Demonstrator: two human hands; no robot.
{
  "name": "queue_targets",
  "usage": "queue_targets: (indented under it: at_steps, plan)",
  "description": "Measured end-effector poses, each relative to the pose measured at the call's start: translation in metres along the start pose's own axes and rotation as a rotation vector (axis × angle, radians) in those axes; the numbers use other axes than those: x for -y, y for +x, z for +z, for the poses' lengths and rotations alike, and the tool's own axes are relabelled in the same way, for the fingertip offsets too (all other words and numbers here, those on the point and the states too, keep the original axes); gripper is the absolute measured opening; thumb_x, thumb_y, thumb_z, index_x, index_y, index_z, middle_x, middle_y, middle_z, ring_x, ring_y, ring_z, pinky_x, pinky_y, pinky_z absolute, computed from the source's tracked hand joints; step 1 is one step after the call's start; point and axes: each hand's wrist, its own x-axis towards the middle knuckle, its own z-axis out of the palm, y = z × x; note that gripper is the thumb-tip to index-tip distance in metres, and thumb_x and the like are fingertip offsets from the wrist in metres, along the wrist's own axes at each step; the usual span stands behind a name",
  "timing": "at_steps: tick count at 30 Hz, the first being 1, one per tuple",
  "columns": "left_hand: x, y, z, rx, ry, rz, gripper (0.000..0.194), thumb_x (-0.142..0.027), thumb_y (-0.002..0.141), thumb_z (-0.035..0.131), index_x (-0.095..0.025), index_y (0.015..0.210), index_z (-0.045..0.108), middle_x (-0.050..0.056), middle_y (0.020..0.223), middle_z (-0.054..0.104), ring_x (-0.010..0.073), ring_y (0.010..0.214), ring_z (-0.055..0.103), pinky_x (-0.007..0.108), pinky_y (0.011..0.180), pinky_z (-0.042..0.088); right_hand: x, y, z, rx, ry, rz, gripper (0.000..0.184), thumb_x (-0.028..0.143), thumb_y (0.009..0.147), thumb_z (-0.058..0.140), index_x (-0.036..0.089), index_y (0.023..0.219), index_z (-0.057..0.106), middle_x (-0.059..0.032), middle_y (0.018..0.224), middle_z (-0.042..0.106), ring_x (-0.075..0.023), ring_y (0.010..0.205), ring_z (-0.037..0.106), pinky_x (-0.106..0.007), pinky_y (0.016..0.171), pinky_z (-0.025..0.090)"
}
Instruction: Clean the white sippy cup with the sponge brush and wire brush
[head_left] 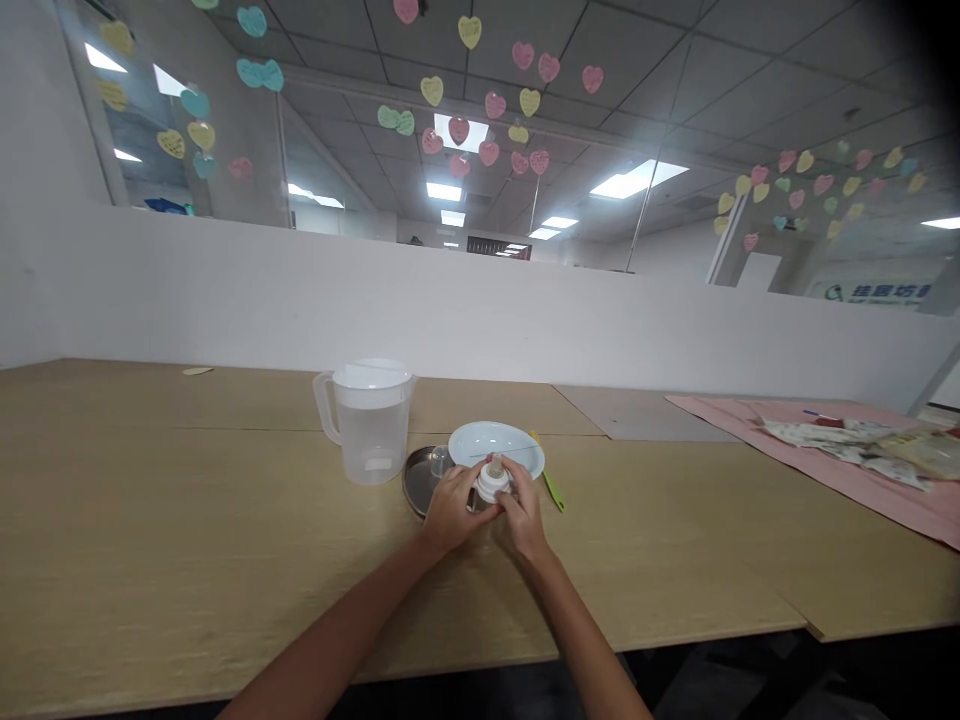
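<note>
Both my hands meet at the middle of the wooden table (187, 540) around a small bottle with a white collar and a clear teat (493, 482). My left hand (450, 508) is closed round the bottle's body from the left. My right hand (521, 505) pinches the white collar from the right. The bottle's lower part is hidden by my fingers. Just behind it lies a pale blue plate (496, 446) with a thin stick across it. A round metal dish (418, 478) sits left of my hands.
A clear plastic jug (369, 420) with a white lid stands left of the plate. A green utensil (553, 487) lies to the right of the plate. A pink cloth (847, 470) with wrappers covers the far right. A white partition wall runs behind the table.
</note>
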Motion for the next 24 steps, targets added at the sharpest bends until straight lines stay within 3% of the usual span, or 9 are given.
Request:
queue_targets:
  at_steps: [4,9,14,17,21,24]
  plan:
    - [-0.001,0.000,-0.002,0.022,-0.028,-0.033,0.054,-0.044,0.074,0.053,-0.016,0.120,0.044,0.010,0.101,0.060,0.0231,0.093,0.053,0.038,0.083,0.041,0.002,0.001,0.002,-0.021,0.015,0.012,0.035,0.033,0.076,0.046,0.021,0.108,0.054,-0.0063,0.106,0.055,-0.0225,0.100,0.048,-0.040,0.089,0.036]
    - [-0.001,-0.001,0.001,0.007,-0.109,-0.168,0.080,-0.040,0.066,0.059,-0.012,0.132,0.021,0.008,0.091,0.058,0.0208,0.086,0.054,0.035,0.078,0.043,0.007,0.003,0.007,-0.086,-0.074,0.084,0.047,0.035,0.070,0.059,0.019,0.113,0.049,-0.0073,0.104,0.053,-0.0200,0.093,0.049,-0.037,0.084,0.039]
    - [0.000,-0.001,0.002,0.000,-0.109,-0.173,0.081,-0.038,0.065,0.059,-0.010,0.131,0.020,0.009,0.093,0.052,0.0195,0.085,0.052,0.034,0.078,0.043,0.007,0.004,0.013,-0.105,-0.179,0.063,0.029,0.035,0.068,0.061,0.018,0.092,0.061,-0.0048,0.086,0.052,-0.0182,0.084,0.050,-0.033,0.076,0.043]
    - [0.000,0.002,-0.004,0.056,-0.016,-0.095,0.076,-0.039,0.068,0.055,-0.011,0.130,0.022,0.011,0.098,0.053,0.0217,0.088,0.051,0.036,0.078,0.042,0.009,0.002,0.014,-0.145,-0.239,0.014,0.028,0.036,0.069,0.061,0.018,0.091,0.060,-0.0047,0.086,0.051,-0.0179,0.083,0.051,-0.033,0.076,0.043]
    - [0.003,0.009,-0.024,0.166,0.144,0.165,0.066,-0.039,0.072,0.049,-0.011,0.128,0.030,0.012,0.099,0.056,0.0248,0.091,0.051,0.040,0.082,0.039,0.009,-0.002,0.014,-0.130,-0.305,-0.083,0.028,0.035,0.072,0.058,0.017,0.093,0.055,-0.0064,0.089,0.055,-0.0191,0.086,0.051,-0.034,0.077,0.042]
    - [0.012,0.011,-0.040,0.164,0.141,0.255,0.065,-0.041,0.071,0.051,-0.014,0.127,0.033,0.011,0.099,0.057,0.0244,0.091,0.051,0.039,0.084,0.038,0.004,-0.005,0.014,-0.134,-0.350,-0.090,0.032,0.036,0.074,0.055,0.016,0.099,0.052,-0.0078,0.090,0.057,-0.0195,0.085,0.052,-0.034,0.075,0.043]
